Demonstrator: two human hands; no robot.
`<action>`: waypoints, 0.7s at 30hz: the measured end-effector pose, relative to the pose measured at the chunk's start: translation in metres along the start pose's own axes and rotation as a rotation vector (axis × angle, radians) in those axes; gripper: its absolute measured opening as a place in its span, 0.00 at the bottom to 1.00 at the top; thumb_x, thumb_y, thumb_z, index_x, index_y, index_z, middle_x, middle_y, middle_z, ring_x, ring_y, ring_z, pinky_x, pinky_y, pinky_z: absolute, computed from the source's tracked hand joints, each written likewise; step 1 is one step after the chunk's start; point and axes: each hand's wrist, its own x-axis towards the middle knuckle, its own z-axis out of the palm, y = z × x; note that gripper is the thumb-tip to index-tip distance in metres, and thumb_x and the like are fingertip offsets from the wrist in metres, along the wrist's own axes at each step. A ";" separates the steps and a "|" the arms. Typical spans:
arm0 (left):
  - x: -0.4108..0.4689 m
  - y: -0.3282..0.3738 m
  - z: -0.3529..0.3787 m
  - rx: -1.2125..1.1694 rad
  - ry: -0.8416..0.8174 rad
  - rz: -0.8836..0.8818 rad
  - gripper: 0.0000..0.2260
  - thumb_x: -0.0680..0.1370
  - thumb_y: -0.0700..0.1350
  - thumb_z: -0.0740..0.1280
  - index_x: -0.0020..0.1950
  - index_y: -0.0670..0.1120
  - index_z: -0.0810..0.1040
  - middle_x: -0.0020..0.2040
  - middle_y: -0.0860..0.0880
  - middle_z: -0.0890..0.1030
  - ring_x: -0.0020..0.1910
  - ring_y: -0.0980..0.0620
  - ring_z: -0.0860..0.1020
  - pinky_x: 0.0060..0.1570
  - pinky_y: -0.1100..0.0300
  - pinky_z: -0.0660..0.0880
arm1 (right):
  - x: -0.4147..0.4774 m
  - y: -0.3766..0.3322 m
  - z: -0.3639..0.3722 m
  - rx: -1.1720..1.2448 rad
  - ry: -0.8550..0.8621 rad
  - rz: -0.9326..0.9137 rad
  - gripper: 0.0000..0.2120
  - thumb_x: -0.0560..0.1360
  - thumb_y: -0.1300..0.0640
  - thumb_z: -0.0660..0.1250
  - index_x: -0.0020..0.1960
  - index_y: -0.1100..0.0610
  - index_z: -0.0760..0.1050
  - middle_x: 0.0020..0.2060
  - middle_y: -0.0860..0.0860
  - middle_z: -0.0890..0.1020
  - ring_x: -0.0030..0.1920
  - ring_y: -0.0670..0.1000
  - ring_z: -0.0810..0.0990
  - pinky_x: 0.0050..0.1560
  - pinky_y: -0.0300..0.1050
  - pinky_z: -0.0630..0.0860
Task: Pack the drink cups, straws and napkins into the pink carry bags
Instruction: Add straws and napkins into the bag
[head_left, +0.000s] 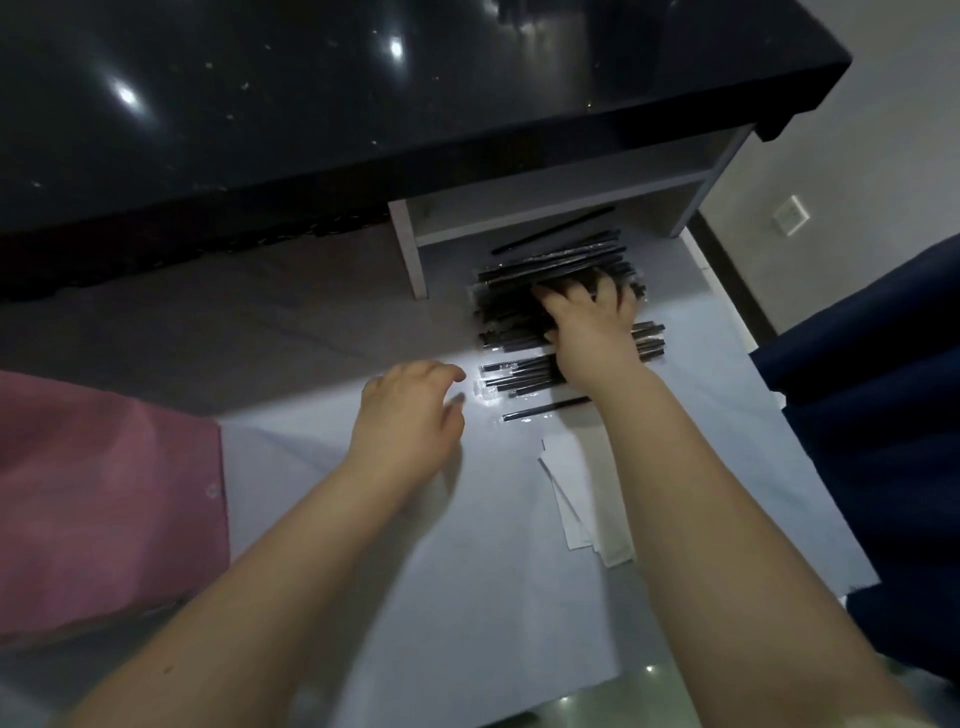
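A glossy black bench (311, 104) fills the upper part of the frame. Below it, a white sheet (493, 597) covers the lower centre. A pink carry bag (104, 493) lies flat at the left edge and dark blue cloth (872, 441) at the right. A white shelf (561, 192) sits under the bench's edge, upper centre. In front of it, a pile of black wrapped straws (506, 312) spreads over the sheet, with white napkins (576, 509) just below. The right hand (592, 322) lies on the pile; its spread fingers (605, 291) dip among the straws, and I cannot tell whether they grip any. The left hand (410, 415) hovers left of the straws, loosely curled, holding nothing.
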 end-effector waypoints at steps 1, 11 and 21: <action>0.002 0.000 -0.001 0.000 0.004 -0.005 0.15 0.79 0.49 0.64 0.66 0.52 0.76 0.64 0.51 0.77 0.64 0.46 0.72 0.61 0.52 0.66 | 0.001 0.000 0.002 0.000 0.025 0.000 0.24 0.77 0.61 0.62 0.72 0.47 0.69 0.66 0.55 0.71 0.71 0.64 0.58 0.74 0.64 0.44; 0.010 0.002 -0.011 -0.015 0.048 -0.036 0.15 0.78 0.48 0.65 0.65 0.52 0.76 0.65 0.52 0.76 0.66 0.47 0.70 0.62 0.53 0.63 | -0.001 0.005 0.011 0.043 0.109 -0.062 0.10 0.77 0.60 0.64 0.56 0.52 0.79 0.54 0.51 0.77 0.59 0.57 0.68 0.61 0.53 0.54; 0.001 0.010 -0.040 0.047 0.129 -0.015 0.17 0.77 0.45 0.64 0.66 0.50 0.74 0.64 0.49 0.76 0.64 0.45 0.70 0.62 0.50 0.62 | -0.035 -0.015 -0.016 0.154 0.273 -0.126 0.10 0.77 0.65 0.64 0.55 0.55 0.78 0.48 0.50 0.82 0.53 0.54 0.77 0.70 0.53 0.58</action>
